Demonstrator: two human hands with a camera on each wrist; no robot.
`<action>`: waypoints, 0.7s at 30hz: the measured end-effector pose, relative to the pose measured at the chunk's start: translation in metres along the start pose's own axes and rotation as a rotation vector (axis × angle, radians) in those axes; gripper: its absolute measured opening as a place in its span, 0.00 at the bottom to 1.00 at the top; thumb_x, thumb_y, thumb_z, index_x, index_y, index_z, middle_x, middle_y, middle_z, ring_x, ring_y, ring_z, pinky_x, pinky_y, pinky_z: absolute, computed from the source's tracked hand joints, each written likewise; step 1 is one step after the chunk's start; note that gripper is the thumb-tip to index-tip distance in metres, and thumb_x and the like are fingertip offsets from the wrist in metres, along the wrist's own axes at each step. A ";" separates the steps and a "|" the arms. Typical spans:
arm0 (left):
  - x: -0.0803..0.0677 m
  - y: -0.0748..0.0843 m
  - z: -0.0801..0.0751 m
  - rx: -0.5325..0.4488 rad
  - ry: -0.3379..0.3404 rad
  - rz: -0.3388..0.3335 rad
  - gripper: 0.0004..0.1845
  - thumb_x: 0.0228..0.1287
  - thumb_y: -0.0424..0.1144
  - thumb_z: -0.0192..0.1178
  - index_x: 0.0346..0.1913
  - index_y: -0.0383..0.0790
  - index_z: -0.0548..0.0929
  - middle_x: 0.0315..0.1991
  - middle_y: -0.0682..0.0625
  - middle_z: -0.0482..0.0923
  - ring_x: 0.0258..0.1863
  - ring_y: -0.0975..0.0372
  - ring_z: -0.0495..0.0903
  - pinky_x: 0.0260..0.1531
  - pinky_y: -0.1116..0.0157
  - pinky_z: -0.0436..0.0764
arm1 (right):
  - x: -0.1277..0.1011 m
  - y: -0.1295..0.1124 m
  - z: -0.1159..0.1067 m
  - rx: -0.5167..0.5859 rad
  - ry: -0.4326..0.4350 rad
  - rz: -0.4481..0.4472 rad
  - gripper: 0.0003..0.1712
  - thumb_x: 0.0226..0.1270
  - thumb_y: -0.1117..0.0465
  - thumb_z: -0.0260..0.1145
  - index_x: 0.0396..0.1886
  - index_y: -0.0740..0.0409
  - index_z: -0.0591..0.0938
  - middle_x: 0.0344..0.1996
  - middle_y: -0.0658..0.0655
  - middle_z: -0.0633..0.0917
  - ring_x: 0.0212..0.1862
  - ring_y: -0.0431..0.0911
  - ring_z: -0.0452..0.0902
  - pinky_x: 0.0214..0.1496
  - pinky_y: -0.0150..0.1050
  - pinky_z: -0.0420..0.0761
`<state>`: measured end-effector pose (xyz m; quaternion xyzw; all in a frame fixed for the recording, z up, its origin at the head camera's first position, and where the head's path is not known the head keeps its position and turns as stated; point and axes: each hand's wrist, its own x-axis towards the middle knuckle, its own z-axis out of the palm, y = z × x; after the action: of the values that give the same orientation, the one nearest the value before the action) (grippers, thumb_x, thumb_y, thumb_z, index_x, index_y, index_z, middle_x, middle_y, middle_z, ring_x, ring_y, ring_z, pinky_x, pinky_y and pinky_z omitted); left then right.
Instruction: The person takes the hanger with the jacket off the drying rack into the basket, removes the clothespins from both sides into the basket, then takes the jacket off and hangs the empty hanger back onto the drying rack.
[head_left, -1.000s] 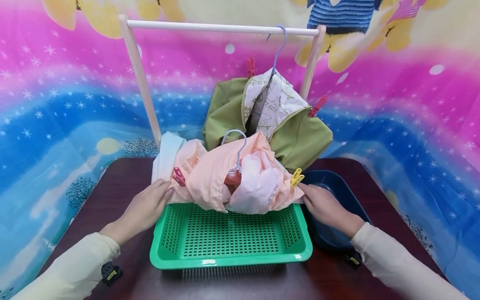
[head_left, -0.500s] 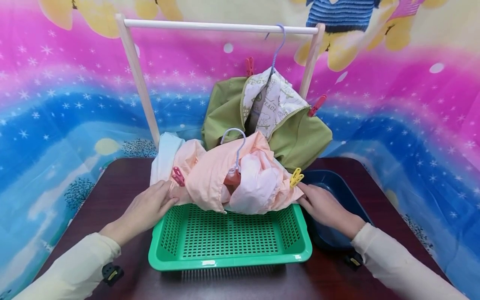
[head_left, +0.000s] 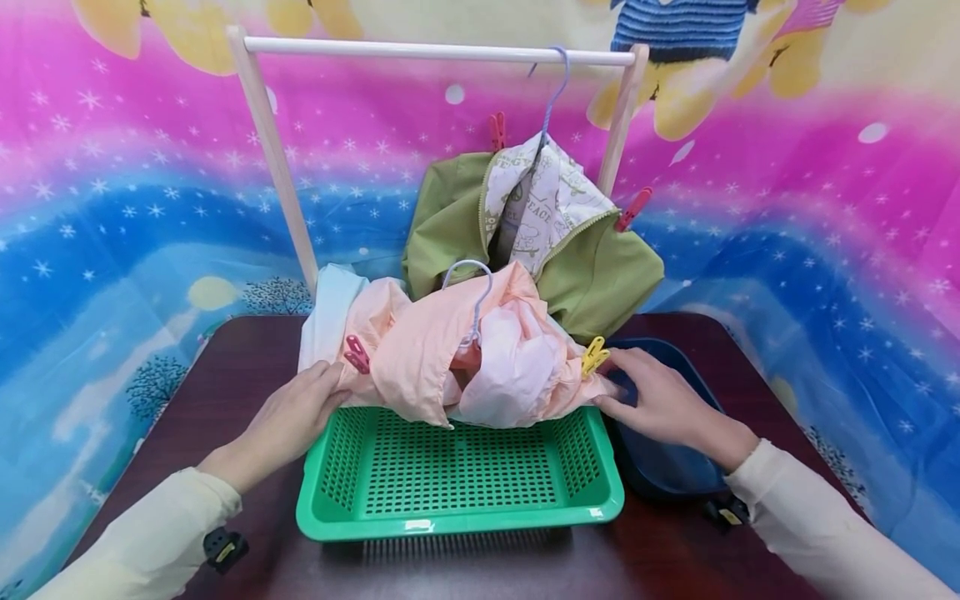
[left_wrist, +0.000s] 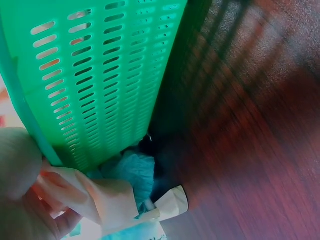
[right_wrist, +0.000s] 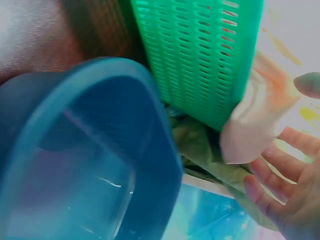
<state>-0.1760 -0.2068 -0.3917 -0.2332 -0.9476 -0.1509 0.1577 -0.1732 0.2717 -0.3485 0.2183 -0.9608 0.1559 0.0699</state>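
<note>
A pink-and-blue snowflake-printed backdrop (head_left: pixel 97 283) stands behind a dark red-brown wooden counter (head_left: pixel 240 367). On the left, the left hand (head_left: pixel 288 417) pinches one end of a peach-pink cloth garment (head_left: pixel 416 354), its grip just beside a magenta plastic clothespin (head_left: pixel 357 354). From there the garment stretches rightward, its long axis running left to right over the far part of a green perforated plastic basket (head_left: pixel 457 528), a lilac hanger hook (head_left: pixel 486 296) rising midway between both hands. Past a yellow plastic clothespin (head_left: pixel 595 357), the right hand (head_left: pixel 663 400) is nearer the other end, grip spread, thumb apart; whether fingertips touch the cloth, I cannot tell. Beneath it sits a navy plastic basin (head_left: pixel 675 467).
</note>
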 end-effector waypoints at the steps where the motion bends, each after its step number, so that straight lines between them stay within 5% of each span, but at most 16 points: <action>1: 0.000 0.000 0.000 0.002 0.009 0.005 0.07 0.67 0.35 0.65 0.43 0.43 0.77 0.31 0.52 0.73 0.27 0.63 0.69 0.26 0.66 0.69 | 0.000 -0.001 -0.002 0.011 0.008 -0.005 0.27 0.70 0.50 0.67 0.65 0.51 0.76 0.53 0.58 0.82 0.52 0.53 0.78 0.46 0.51 0.80; 6: -0.002 -0.001 0.001 0.010 0.024 0.011 0.08 0.69 0.33 0.63 0.48 0.42 0.78 0.33 0.51 0.75 0.29 0.62 0.72 0.27 0.63 0.73 | 0.006 -0.009 -0.011 0.107 0.103 -0.047 0.31 0.72 0.54 0.65 0.72 0.54 0.70 0.55 0.58 0.82 0.55 0.52 0.78 0.50 0.54 0.80; 12: -0.002 -0.001 0.001 0.019 0.041 0.023 0.07 0.69 0.33 0.63 0.46 0.40 0.78 0.32 0.49 0.75 0.28 0.61 0.71 0.26 0.64 0.71 | 0.013 -0.015 -0.017 0.129 0.232 -0.118 0.21 0.73 0.61 0.65 0.63 0.59 0.78 0.47 0.56 0.85 0.47 0.45 0.79 0.43 0.44 0.81; 21: -0.003 -0.001 0.001 0.013 0.009 0.003 0.07 0.70 0.34 0.63 0.47 0.40 0.78 0.33 0.49 0.75 0.28 0.61 0.71 0.27 0.64 0.72 | 0.015 -0.016 -0.023 0.137 0.224 -0.114 0.18 0.70 0.64 0.67 0.58 0.61 0.83 0.47 0.57 0.88 0.41 0.46 0.82 0.39 0.44 0.82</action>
<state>-0.1746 -0.2080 -0.3940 -0.2329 -0.9475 -0.1456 0.1635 -0.1784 0.2595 -0.3194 0.2580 -0.9201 0.2405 0.1703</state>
